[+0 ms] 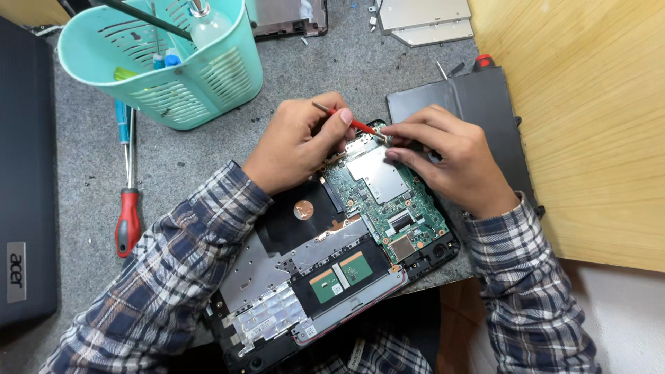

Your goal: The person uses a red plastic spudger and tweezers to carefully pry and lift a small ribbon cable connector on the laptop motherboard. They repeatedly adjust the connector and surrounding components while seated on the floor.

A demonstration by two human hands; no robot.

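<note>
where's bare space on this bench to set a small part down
Bare grey mat lies between the teal basket, the red-handled screwdriver and the left hand. It is crowded around the open laptop, where the right hand works, and the top edge holds metal covers.

Both arms wore long sleeves of one checked shirt. Pattern: plaid in navy, grey and off-white, crossed by thin darker lines. Left sleeve point(173, 277) ran down to the wrist, cuff edge snug just behind the left hand point(298, 142). Right sleeve point(530, 298) matched it, cuff sitting close behind the right hand point(450, 156), its band folded flat with faint creases. Cloth looked like soft woven cotton, loosely wrinkled along both forearms. Both hands were bare: no gloves, rings or watch seen.
</note>
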